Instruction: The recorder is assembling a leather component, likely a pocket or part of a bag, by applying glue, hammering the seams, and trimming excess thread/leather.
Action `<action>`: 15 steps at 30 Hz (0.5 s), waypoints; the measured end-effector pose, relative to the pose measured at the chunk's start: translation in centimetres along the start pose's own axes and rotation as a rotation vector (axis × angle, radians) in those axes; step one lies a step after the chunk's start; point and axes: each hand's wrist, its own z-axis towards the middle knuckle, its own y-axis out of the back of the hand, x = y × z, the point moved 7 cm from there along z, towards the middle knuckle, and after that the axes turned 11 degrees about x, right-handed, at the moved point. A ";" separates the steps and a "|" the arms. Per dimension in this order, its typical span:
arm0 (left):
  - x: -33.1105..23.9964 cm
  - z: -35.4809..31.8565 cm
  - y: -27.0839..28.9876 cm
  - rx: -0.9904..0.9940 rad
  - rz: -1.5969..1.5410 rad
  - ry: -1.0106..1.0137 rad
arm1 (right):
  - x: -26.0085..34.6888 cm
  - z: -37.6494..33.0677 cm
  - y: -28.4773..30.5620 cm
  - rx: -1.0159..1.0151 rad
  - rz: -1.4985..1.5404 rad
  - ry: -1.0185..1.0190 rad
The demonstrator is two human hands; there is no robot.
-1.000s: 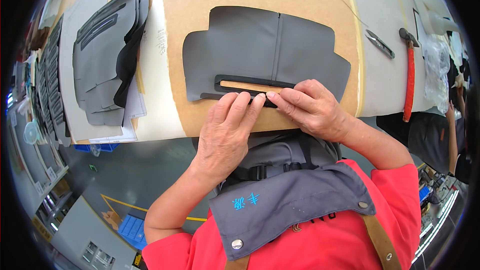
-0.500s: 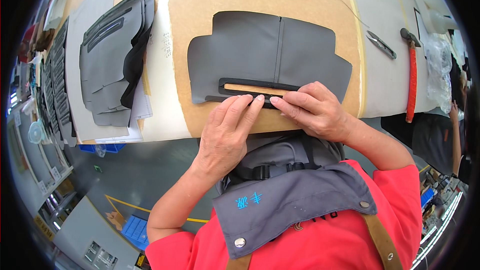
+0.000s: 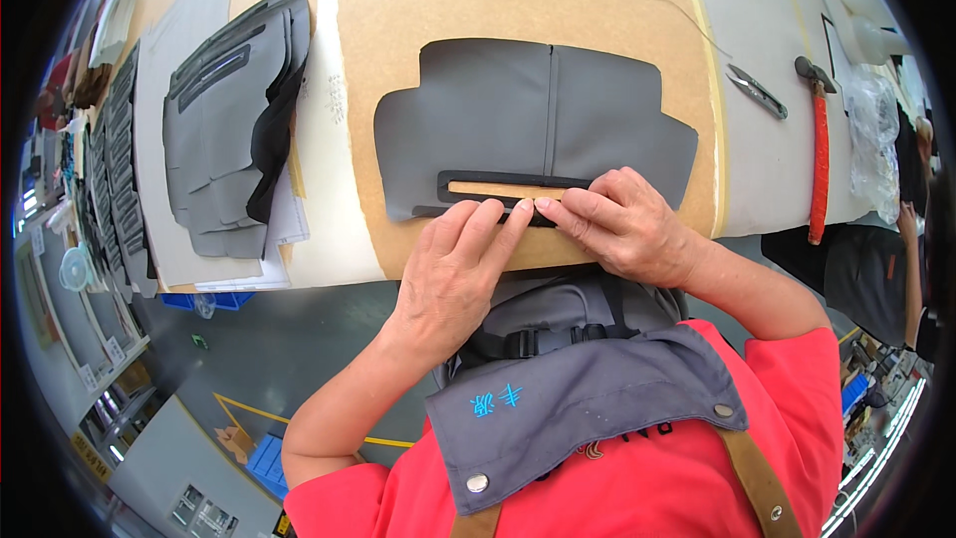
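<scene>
Grey leather-like panel (image 3: pixel 478 110), laid flat on brown-topped table (image 3: pixel 363 60); black-bordered slot (image 3: pixel 488 177) aligned left to right. Slot's near border is touched by left hand (image 3: pixel 450 264) and right hand (image 3: pixel 632 231), equally close; whether pinched cannot be told.

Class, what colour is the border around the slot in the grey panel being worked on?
The border is black, best seen in the head view.

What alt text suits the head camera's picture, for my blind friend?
A person's left hand and right hand touch a grey panel close together, at the near side of its black-rimmed slot, on a brown-topped table. A stack of grey pieces lies to the left; snips and a red-handled hammer lie to the right.
</scene>
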 end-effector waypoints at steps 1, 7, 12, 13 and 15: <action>0.0 0.0 -0.1 0.000 0.003 -0.001 | -0.1 0.0 -0.1 0.009 0.014 -0.005; 0.3 -0.6 0.1 -0.117 0.027 -0.041 | -0.1 -0.2 0.0 -0.018 0.025 0.013; 0.4 -0.3 0.2 -0.114 -0.002 -0.022 | 0.0 -0.2 0.0 -0.009 0.022 0.006; 0.3 -0.2 0.3 -0.111 -0.004 -0.025 | 0.0 -0.2 -0.1 0.000 0.016 0.003; 0.2 -0.1 0.2 -0.080 0.040 -0.019 | 0.0 -0.2 -0.2 -0.005 0.019 -0.002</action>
